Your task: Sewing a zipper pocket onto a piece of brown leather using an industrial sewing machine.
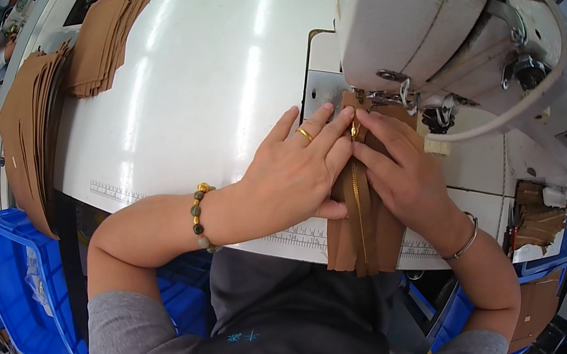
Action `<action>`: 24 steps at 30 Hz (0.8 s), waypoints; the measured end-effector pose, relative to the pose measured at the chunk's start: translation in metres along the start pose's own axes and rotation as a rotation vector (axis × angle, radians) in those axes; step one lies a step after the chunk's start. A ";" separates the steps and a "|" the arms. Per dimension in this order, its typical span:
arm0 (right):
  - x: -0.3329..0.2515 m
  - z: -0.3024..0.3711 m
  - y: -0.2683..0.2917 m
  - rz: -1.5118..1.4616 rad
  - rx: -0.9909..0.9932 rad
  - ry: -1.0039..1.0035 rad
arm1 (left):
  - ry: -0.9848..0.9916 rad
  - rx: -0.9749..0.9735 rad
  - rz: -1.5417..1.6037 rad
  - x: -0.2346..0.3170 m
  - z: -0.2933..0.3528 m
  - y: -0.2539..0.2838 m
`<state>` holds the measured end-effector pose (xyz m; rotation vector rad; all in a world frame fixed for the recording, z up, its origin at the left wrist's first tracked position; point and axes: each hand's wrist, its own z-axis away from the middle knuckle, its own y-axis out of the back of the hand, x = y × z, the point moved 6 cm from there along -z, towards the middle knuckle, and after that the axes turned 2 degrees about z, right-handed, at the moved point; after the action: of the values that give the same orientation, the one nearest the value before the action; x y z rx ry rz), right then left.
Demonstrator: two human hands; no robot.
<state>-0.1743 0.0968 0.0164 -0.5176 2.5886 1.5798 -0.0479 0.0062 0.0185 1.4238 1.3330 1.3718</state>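
A brown zipper [357,196] with gold teeth lies lengthwise on a brown fabric piece [388,229], and both hang over the table's front edge. Their far end sits under the needle area of a white sewing machine [400,31]. My left hand [303,154] rests on the zipper's left side, fingers stretched out flat toward the needle, thumb apart. From the right, my right hand [406,172] bears on the zipper and fabric, its thumb and index finger close to the gold slider [354,130]. Whether those fingertips pinch anything is hard to make out.
Two stacks of brown fabric pieces, a far stack [107,40] and a near stack [31,125], lie at the left. A blue crate [26,283] stands below them. A printed ruler [288,238] runs along the table's front edge. More brown pieces [539,222] sit at the right.
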 end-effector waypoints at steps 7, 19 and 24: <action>0.003 0.001 -0.001 -0.015 -0.055 -0.074 | -0.010 0.024 -0.012 0.001 0.002 0.002; 0.001 0.001 -0.001 0.101 -0.035 -0.082 | -0.031 0.102 -0.059 -0.010 -0.004 -0.002; -0.005 0.006 0.000 0.161 -0.067 -0.038 | -0.022 0.086 -0.023 -0.004 -0.002 -0.001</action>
<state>-0.1700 0.1030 0.0149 -0.2862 2.6156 1.7114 -0.0496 0.0021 0.0170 1.4714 1.4050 1.2938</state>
